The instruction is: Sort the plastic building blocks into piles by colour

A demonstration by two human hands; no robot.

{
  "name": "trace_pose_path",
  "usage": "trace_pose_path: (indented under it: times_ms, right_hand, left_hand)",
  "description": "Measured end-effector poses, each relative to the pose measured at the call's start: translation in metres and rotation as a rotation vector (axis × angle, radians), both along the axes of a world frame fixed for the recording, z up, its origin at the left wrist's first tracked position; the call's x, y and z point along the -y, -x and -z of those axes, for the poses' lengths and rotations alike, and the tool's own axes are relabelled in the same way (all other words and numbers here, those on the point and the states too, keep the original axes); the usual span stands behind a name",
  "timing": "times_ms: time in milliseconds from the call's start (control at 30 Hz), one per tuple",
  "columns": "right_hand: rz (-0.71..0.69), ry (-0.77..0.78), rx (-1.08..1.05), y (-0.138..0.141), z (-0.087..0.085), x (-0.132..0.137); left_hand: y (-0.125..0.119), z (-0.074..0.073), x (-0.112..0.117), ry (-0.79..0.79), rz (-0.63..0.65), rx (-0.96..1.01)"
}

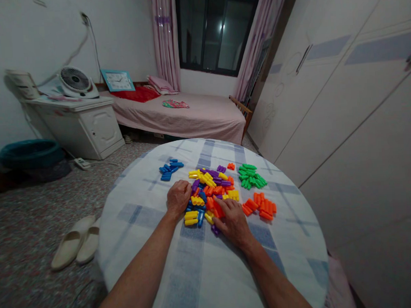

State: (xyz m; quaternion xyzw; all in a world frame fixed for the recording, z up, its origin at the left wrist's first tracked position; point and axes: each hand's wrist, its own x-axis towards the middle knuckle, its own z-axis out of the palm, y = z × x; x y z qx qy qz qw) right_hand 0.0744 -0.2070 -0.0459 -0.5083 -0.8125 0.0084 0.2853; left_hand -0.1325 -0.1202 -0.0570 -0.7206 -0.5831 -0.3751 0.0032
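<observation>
A round table under a white cloth with blue checks [137, 235] fills the lower middle of the view. My left hand [179, 197] rests curled at the left side of a mixed heap of small plastic pegs [207, 190] in yellow, purple, orange and blue. My right hand [234, 222] lies across the heap's lower right edge, its fingertips by a red-orange peg [218, 210]. Whether either hand grips a peg is hidden by the fingers. Separate clusters of blue pegs [169, 169], green pegs [250, 176] and orange pegs [259, 206] lie around the heap.
Tall white wardrobe doors [358, 118] stand close on the right. A pair of cream slippers [75, 241] lies on the speckled floor at the left. Beyond the table are a pink-covered bed [190, 120], a white cabinet [87, 128] bearing a fan, and a window.
</observation>
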Motion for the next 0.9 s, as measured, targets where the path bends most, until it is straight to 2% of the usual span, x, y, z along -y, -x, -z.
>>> trace_pose_path:
  times_ms: [100,200,367,467,567,700,833,900]
  right_hand:
    - [0.028,-0.037,-0.095,-0.005,-0.003,0.000]
    - [0.143,-0.135,-0.155,-0.016,-0.007,-0.003]
    - [0.542,-0.284,-0.058,-0.059,-0.013,-0.010]
    - [0.802,-0.270,-0.028,-0.087,-0.015,-0.011]
    - [0.967,-0.235,-0.058,-0.104,-0.015,-0.009]
    - [1.035,-0.121,-0.094,-0.112,-0.010,-0.008]
    - [1.029,0.077,-0.145,-0.117,0.003,-0.010]
    - [1.019,0.116,-0.176,-0.120,0.009,-0.010]
  left_hand:
    - [0.000,0.000,0.000,-0.001,-0.006,-0.013]
    - [0.000,0.001,0.000,0.004,-0.017,-0.024]
    - [0.000,0.002,0.000,0.001,-0.012,-0.020]
    - [0.000,0.002,0.000,0.004,-0.016,-0.018]
    - [0.000,0.001,0.000,0.002,-0.021,-0.016]
    - [-0.001,-0.001,0.001,0.006,-0.015,-0.021]
    - [0.000,-0.002,0.001,0.002,-0.005,-0.011]
    - [0.000,-0.002,0.000,-0.003,0.003,-0.004]
